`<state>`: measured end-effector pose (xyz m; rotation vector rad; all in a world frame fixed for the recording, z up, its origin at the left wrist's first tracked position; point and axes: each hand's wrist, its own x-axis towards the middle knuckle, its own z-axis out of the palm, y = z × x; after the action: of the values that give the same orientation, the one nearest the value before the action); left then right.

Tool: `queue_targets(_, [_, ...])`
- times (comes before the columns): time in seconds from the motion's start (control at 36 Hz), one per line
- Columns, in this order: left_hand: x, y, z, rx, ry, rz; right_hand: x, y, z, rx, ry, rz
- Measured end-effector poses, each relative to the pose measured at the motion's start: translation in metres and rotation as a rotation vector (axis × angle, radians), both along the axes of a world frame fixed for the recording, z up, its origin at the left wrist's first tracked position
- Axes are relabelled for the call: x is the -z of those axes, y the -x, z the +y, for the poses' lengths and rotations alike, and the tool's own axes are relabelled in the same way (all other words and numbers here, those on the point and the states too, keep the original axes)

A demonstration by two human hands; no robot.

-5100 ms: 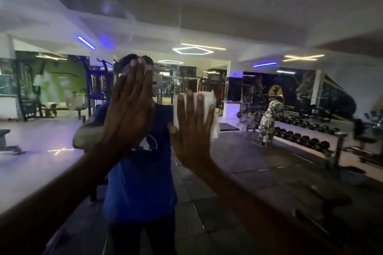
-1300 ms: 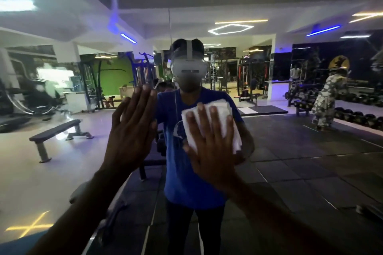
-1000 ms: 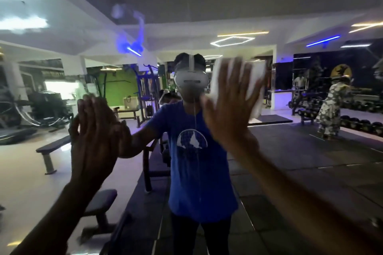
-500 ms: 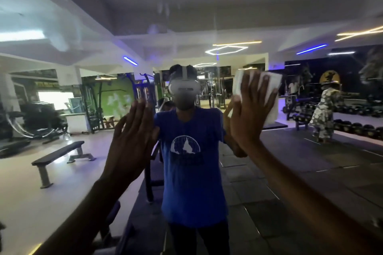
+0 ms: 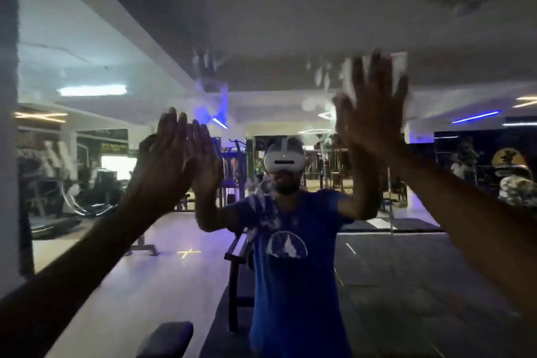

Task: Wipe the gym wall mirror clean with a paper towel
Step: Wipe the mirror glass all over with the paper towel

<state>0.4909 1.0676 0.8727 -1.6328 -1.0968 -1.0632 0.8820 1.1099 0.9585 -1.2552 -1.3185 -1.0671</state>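
2 hands: both are raised in front of the mirror [image 5: 261, 23], 1 on each side of the reflected person.
Around: the glass reflects a gym hall with a pale floor on the left and dark floor tiles on the right, and a padded bench [image 5: 165, 338] at the near bottom edge.
Reflected person: blue T-shirt [image 5: 293, 270] with 1 round white print, white headset [image 5: 284, 161] over the eyes.
Far right: 1 more person in patterned clothes [image 5: 517, 190], partly cut by the frame edge.
Lights: 1 white panel [image 5: 91, 90] far left, 1 blue strip [image 5: 475, 117] far right, 1 short blue strip near the centre.
In the way: the right forearm crosses the right part of the view and hides the floor behind it; the left forearm covers the lower left corner.
Mirror surface: whitish smears and finger-like marks [image 5: 207, 62] at the top centre, and more streaks low in the centre over the blue shirt.
Paper towel [image 5: 399, 65]: white, blurred, at the upper right of the glass, mostly hidden behind the right hand.
Right hand [image 5: 370, 109]: fingers straight and spread, pressing the towel flat on the glass.
Left hand [image 5: 171, 160]: released, fingers straight and close together, holding nothing; I cannot tell whether it touches the glass.
Count: 1 towel, 1 bench, 2 people reflected.
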Motion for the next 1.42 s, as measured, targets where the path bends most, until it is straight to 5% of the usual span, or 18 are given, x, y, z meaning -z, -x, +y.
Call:
queue_targets(0.06, [-0.025,0.003,0.001,-0.024,0.022,-0.040,-0.018,0.013,-0.005,-0.007,-0.031,0.169])
queue_targets(0.11, [-0.039,-0.002,0.004,-0.043,0.034,-0.001,0.011,0.054,-0.003,-0.012,-0.067,0.108])
queue_targets(0.25, [-0.026,-0.018,0.027,-0.071,0.060,0.162,0.149,0.120,0.009,-0.121,0.097,-0.903])
queue_targets(0.31, [-0.018,-0.013,0.034,-0.091,0.059,0.194,0.124,0.098,0.018,-0.172,0.075,-1.006])
queue_targets(0.36, [-0.016,-0.003,0.037,-0.100,0.059,0.208,0.070,0.071,0.019,-0.144,0.024,-0.874])
queue_targets(0.47, [-0.015,0.013,0.040,-0.109,0.064,0.218,-0.026,0.014,0.013,0.038,-0.099,-0.226])
queue_targets(0.53, [-0.012,0.010,0.039,-0.106,0.048,0.197,-0.032,0.020,0.011,0.010,-0.164,0.059])
queue_targets(0.58, [-0.007,0.004,0.041,-0.093,0.031,0.162,0.004,0.062,0.010,-0.016,-0.194,0.098])
queue_targets(0.69, [-0.002,-0.008,0.042,-0.056,0.042,0.095,0.135,0.144,0.008,-0.195,-0.022,-0.597])
queue_targets(0.75, [-0.002,-0.005,0.042,-0.093,0.044,0.124,0.131,0.129,0.013,-0.172,0.047,-0.887])
queue_targets(0.81, [-0.003,0.003,0.043,-0.134,0.031,0.174,0.082,0.098,0.016,-0.099,-0.015,-0.970])
queue_targets(0.92, [-0.008,0.020,0.046,-0.105,0.035,0.227,-0.038,0.028,0.013,0.066,-0.108,-0.351])
queue_targets(1.0, [-0.019,0.017,0.035,0.036,-0.105,0.209,-0.053,0.045,0.009,0.037,-0.183,0.079])
queue_targets(1.06, [-0.029,0.012,0.023,0.094,-0.269,0.133,-0.009,0.104,0.012,0.007,-0.198,0.052])
queue_targets(1.17, [-0.054,0.013,0.020,0.132,-0.327,0.081,0.093,0.184,0.010,-0.165,-0.035,-0.506])
queue_targets(1.25, [-0.071,0.026,0.043,0.019,-0.254,0.136,0.051,0.143,0.013,-0.015,-0.019,-0.726])
queue_targets(1.31, [-0.074,0.036,0.055,-0.050,-0.165,0.094,-0.002,0.107,0.016,0.088,-0.057,-0.577])
queue_targets(1.42, [-0.069,0.046,0.078,-0.044,-0.138,0.048,-0.076,0.065,0.011,0.123,-0.152,0.137])
